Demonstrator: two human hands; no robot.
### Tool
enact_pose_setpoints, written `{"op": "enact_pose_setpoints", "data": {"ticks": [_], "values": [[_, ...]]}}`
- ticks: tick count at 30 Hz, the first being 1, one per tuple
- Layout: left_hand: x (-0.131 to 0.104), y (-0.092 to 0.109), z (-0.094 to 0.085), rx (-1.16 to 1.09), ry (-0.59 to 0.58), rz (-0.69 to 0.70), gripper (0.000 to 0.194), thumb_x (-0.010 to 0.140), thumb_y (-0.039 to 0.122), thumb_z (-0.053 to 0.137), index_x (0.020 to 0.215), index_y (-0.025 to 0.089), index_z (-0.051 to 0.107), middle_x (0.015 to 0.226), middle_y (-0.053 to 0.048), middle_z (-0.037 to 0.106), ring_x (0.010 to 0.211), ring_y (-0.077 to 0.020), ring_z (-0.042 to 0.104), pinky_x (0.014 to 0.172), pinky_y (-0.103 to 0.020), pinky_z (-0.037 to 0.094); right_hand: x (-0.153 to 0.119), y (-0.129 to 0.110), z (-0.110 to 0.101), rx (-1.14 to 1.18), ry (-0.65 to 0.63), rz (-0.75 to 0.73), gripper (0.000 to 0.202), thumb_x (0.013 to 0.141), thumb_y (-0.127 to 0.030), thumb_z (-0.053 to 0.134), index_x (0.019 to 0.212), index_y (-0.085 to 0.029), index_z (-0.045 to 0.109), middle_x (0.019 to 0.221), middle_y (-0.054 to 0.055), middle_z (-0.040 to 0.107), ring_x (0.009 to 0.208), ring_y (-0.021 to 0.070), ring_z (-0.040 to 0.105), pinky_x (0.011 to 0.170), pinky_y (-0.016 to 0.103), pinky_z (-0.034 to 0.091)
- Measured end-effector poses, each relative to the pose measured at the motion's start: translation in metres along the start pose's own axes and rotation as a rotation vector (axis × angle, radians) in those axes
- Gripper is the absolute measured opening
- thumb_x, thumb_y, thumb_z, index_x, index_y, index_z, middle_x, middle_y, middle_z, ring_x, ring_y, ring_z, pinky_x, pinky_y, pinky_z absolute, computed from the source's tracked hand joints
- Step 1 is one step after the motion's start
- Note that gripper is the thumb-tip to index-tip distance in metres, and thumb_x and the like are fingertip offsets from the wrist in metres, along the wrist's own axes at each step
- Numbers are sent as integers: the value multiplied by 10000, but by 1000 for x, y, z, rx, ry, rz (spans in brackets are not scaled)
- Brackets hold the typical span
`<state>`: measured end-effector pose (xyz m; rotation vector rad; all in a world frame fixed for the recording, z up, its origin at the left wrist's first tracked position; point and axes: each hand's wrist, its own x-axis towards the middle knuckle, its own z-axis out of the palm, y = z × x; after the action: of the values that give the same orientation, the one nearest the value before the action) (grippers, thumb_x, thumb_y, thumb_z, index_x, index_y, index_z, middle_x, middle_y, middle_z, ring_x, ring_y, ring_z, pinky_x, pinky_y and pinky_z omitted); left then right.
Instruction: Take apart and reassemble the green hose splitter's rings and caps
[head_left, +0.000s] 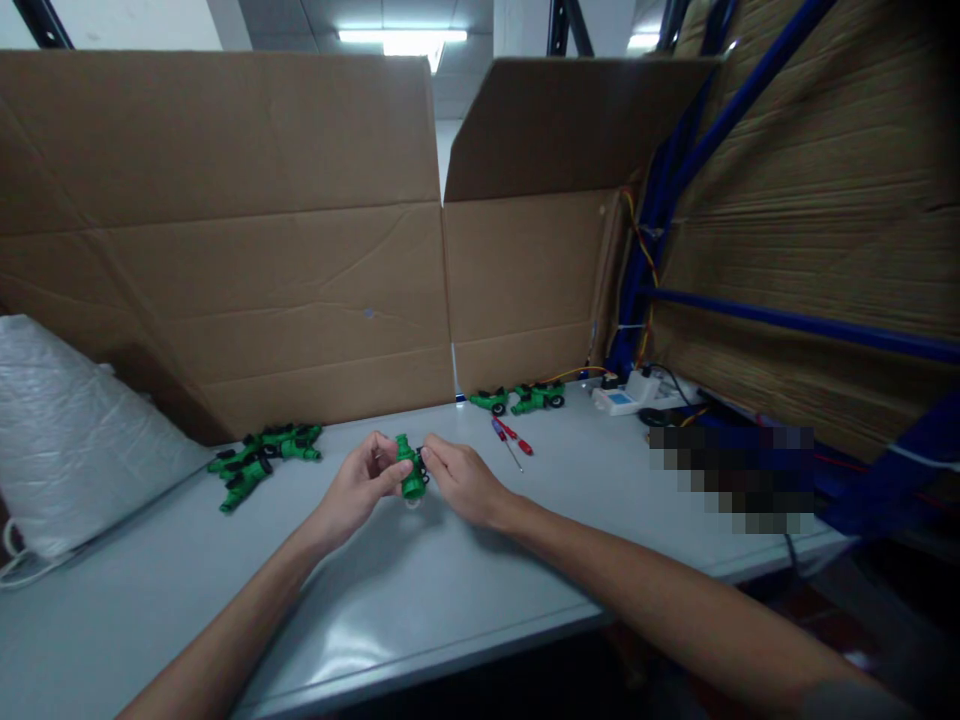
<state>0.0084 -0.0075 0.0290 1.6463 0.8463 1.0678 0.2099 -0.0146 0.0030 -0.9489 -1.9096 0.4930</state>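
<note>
Above the middle of the table, a green toy vehicle (411, 480) with black parts is held off the surface. My left hand (367, 478) grips it from the left, thumb across its front and fingers behind. On the other side, my right hand (459, 478) is closed, its thumb and forefinger pinching a small dark part at the toy's right edge; the fingertips partly hide that part. Two more green toy vehicles (538, 397) with black wheels lie behind my right hand. Nearby are two screwdrivers with red (517, 438) and purple-red (498, 430) handles.
Several green toy vehicles (281, 442) are heaped at the left, beside a bulging white sack (82, 440). Cardboard sheets (300, 270) stand along the back. A white power strip (619, 400) and cables lie at the right, near a blue metal rack (795, 325).
</note>
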Motion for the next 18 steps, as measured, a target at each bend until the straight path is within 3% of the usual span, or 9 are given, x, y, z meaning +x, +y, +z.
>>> {"op": "enact_pose_setpoints", "data": {"ticks": [9, 14, 18], "values": [[-3, 5, -3, 239, 71, 232, 269, 857, 373, 822, 915, 200, 624, 933, -21, 598, 868, -182, 622, 720, -261, 562, 10, 4, 2, 298, -74, 68, 374, 1059, -443, 393, 756, -229, 441, 715, -29, 473, 671, 153, 459, 648, 272, 358], [-10, 11, -1, 438, -11, 349, 146, 914, 319, 763, 1022, 227, 731, 1082, -95, 702, 1065, -262, 665, 992, -405, 549, 15, 7, -2, 621, -236, 346, 373, 986, -532, 489, 768, -234, 439, 678, -58, 404, 532, 109, 298, 475, 218, 241], [-11, 16, -2, 418, -36, 326, 178, 885, 322, 796, 1037, 236, 765, 1146, -128, 723, 1149, -304, 663, 1085, -442, 492, 15, 2, -6, 759, -291, 481, 347, 948, -531, 554, 802, -237, 440, 673, -79, 358, 514, 93, 197, 452, 199, 165]]}}
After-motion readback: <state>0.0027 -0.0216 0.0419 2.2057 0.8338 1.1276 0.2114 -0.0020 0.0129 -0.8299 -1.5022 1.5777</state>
